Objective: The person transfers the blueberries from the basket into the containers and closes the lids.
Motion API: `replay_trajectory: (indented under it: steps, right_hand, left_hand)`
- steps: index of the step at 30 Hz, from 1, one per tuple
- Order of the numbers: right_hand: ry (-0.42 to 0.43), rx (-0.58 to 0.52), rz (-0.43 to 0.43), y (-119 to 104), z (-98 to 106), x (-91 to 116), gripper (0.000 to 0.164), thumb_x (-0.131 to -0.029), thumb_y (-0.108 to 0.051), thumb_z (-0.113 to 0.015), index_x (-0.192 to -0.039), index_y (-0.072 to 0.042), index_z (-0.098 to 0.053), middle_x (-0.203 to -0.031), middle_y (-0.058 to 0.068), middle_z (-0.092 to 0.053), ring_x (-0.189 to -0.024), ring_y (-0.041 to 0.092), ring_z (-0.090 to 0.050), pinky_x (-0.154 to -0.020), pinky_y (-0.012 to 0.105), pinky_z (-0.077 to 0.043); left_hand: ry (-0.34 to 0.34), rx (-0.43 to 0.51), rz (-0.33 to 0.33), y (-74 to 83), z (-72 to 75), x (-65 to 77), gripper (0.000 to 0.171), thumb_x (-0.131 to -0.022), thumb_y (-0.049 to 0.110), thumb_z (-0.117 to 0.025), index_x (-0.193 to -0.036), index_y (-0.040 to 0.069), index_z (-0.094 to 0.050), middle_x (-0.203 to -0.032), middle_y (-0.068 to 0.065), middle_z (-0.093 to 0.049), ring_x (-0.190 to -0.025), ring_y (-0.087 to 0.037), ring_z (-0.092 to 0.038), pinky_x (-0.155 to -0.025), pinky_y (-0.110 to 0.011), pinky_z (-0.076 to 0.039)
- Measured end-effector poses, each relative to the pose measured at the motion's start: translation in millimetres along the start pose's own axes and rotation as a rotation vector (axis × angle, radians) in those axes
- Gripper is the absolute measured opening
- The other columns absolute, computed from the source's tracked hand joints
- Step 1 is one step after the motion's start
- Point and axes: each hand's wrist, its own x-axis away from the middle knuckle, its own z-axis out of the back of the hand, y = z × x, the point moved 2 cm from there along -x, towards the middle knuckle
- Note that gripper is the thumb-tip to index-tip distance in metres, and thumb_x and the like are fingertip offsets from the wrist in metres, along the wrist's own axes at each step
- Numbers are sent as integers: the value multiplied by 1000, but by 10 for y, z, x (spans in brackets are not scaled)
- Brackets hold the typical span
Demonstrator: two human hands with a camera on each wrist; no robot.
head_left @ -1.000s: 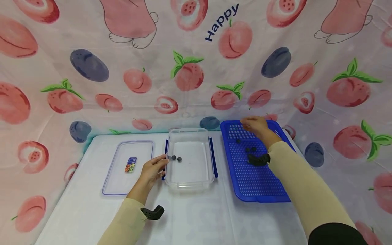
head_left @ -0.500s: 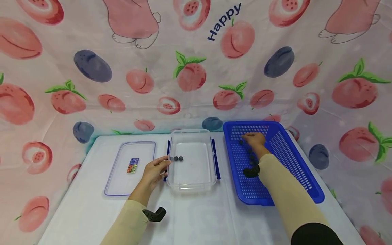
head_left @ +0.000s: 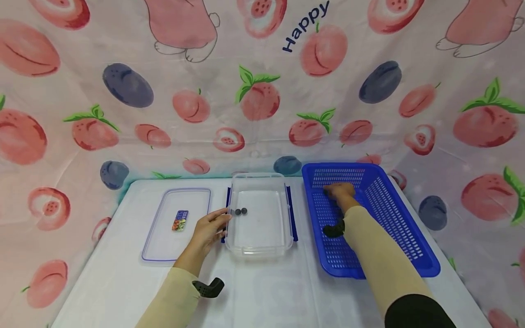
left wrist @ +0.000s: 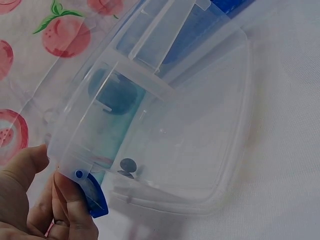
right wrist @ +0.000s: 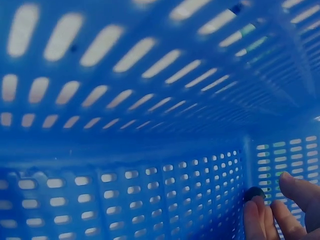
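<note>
My left hand (head_left: 208,231) grips the left side of a clear plastic box (head_left: 259,249). In the left wrist view its thumb lies at the rim and its fingers curl by a blue latch (left wrist: 95,197). Two small dark balls (head_left: 241,211) sit inside the box near that side. My right hand (head_left: 341,193) reaches down into the blue perforated basket (head_left: 342,273). In the right wrist view its fingertips touch a small dark ball (right wrist: 254,193) near a corner of the basket, with the thumb standing apart from the ball.
A clear lid (head_left: 157,243) with a blue-purple edge lies flat at the left, with a colourful label (head_left: 180,220) on it. Both things and the basket stand on a white-covered table (head_left: 262,296). A fruit-print curtain (head_left: 254,136) hangs behind the table.
My right hand has gone down from above the basket's back part into it, to the dark ball. My left hand keeps its grip on the box. The head view has shifted slightly.
</note>
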Motion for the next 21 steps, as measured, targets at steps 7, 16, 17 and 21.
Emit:
replay_trajectory:
  steps: [7, 16, 17, 21]
  right_hand:
    - [-21, -32, -30, -15, -75, -115, 58, -82, -11, -79, -128, 13, -54, -49, -6, -53, -53, 6, -60, -65, 24, -58]
    - [-32, 60, -26, -9, -147, -98, 58, -86, -12, -75, -131, 14, -50, -97, 18, -72, -80, 22, -72, -84, 34, -57]
    - [-34, 64, -23, -8, -159, -103, 58, -86, -12, -75, -131, 14, -50, -108, 21, -71, -89, 25, -72, -88, 35, -57]
    - [-28, 105, 0, -8, -187, -140, 54, -87, -12, -73, -130, 14, -52, -123, 25, -64, -97, 27, -71, -87, 36, -57]
  left_hand:
    - [1, 2, 1, 20, -11, 1, 47, -90, 16, -73, -134, 7, -61, -94, 8, -63, -84, -9, -56, -63, -17, -52]
    - [8, -3, 6, 28, -14, 5, 48, -89, 18, -74, -133, 7, -61, -95, 7, -64, -84, -9, -57, -64, -17, -52]
    - [11, -5, 7, 28, -15, 4, 47, -89, 18, -74, -133, 8, -61, -96, 7, -64, -85, -9, -57, -64, -17, -53]
    - [15, -11, 9, 22, -22, -15, 46, -89, 17, -73, -132, 8, -62, -97, 6, -65, -85, -9, -57, -64, -18, -53]
